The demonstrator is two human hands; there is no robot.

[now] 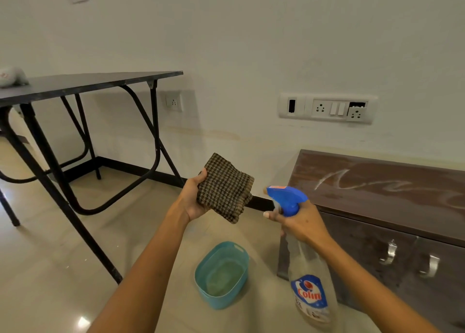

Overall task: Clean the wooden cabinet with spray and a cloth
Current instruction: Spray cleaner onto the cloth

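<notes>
My left hand (192,198) holds up a folded brown checked cloth (225,188) at chest height, left of centre. My right hand (300,219) grips the neck of a clear spray bottle (310,277) with a blue trigger head; its nozzle points left toward the cloth, a short gap away, and one finger rests on the trigger. The low dark wooden cabinet (382,191) stands against the wall at the right. Its top is dusty with pale streaks, and two metal handles show on its front doors.
A teal plastic tub (221,274) sits on the tiled floor below my hands, left of the cabinet. A black folding table (83,83) stands at the left with its legs spread wide. A white switch and socket panel (327,108) is on the wall above the cabinet.
</notes>
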